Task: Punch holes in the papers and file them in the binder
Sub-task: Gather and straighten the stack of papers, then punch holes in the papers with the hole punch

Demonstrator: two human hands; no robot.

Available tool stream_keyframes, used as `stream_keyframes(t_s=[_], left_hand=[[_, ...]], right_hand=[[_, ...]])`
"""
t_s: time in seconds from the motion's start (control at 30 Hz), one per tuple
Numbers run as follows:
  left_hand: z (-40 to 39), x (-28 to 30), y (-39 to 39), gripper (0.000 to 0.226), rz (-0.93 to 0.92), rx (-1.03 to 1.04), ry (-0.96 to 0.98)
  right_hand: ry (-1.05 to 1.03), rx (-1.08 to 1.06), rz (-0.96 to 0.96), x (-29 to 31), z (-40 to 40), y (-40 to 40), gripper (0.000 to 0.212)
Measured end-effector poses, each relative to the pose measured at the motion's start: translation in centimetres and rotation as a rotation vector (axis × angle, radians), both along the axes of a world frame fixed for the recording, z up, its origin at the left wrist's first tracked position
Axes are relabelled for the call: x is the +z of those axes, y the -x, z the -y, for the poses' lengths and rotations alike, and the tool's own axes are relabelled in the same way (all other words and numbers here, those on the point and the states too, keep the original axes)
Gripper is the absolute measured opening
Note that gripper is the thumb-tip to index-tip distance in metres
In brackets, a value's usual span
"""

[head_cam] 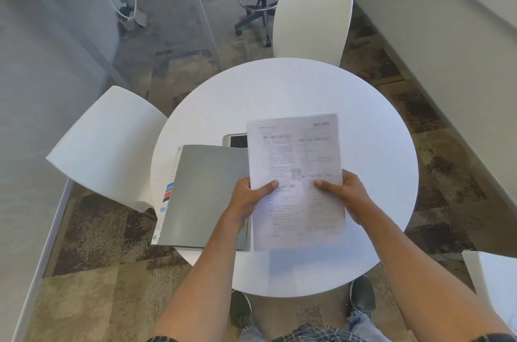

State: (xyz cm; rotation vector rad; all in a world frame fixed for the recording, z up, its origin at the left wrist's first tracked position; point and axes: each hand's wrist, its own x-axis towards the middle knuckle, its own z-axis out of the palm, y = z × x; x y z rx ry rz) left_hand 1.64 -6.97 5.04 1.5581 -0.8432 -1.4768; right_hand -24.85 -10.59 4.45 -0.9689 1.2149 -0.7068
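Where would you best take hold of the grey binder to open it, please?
Take the binder by its free left edge, coming from the left: that edge with the index tabs overhangs the table rim, and both hands hold the papers.

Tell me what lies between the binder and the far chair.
In the head view, a hole punch, partly hidden behind the papers, then bare table, between the binder and the far chair.
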Motion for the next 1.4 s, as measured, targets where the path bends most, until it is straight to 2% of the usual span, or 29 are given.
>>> stream_keyframes(t_s=[0.13, 0.23, 0.3, 0.43, 0.53, 0.67, 0.83, 0.97, 1.03, 1.13, 1.2, 1.33, 1.4], left_hand=[[-0.5, -1.3, 0.3, 0.038, -0.100, 0.059, -0.056], [-0.7, -2.0, 0.0, 0.029, -0.139, 0.091, -0.073], [-0.8, -2.5, -0.1, 0.029, -0.143, 0.076, -0.094], [-0.9, -3.6, 0.0, 0.039, -0.031, 0.043, -0.148], [-1.4, -4.7, -0.1, 0.013, 0.075, 0.146, -0.212], [-2.0, -5.9, 0.3, 0.018, 0.288, 0.163, -0.275], [-1.9, -6.1, 0.8, 0.014, 0.520, 0.101, -0.269], [-1.7, -6.0, 1.0, 0.010, 0.594, 0.096, -0.296], [-1.7, -6.0, 1.1, 0.012, 0.619, 0.094, -0.310], [-1.7, -6.1, 1.5, 0.009, 0.628, 0.093, -0.317], [-1.7, -5.9, 1.7, 0.004, 0.620, 0.105, -0.322], [-1.7, -6.0, 1.7, 0.004, 0.642, 0.107, -0.343], [-1.8, -6.3, 1.6, 0.008, 0.646, 0.118, -0.356]], right_hand=[[-0.045, -0.038, 0.127, -0.9, -0.3, -0.7, 0.050], [-0.116, -0.144, 0.171, -1.6, -0.5, -0.7, 0.034], [-0.137, -0.143, 0.084, -2.3, -0.6, -0.9, 0.023], [-0.105, -0.163, -0.055, -3.7, -0.8, -1.5, 0.019], [-0.113, -0.172, -0.195, -5.3, -0.7, -1.2, 0.011], [-0.080, -0.075, -0.437, -6.9, -0.6, -0.9, 0.022], [0.005, -0.024, -0.718, -7.4, -0.8, -0.7, 0.040], [0.087, -0.172, -0.844, -6.9, -1.3, 0.7, 0.018], [0.129, -0.307, -0.879, -6.7, -1.2, 1.7, 0.015], [0.109, -0.449, -0.934, -6.8, -0.9, 3.2, 0.036], [0.076, -0.426, -0.952, -7.4, -0.7, 4.3, 0.046], [0.021, -0.315, -0.885, -7.9, -0.2, 5.1, 0.027], [0.013, -0.330, -0.857, -7.9, -0.1, 5.0, 0.026]])
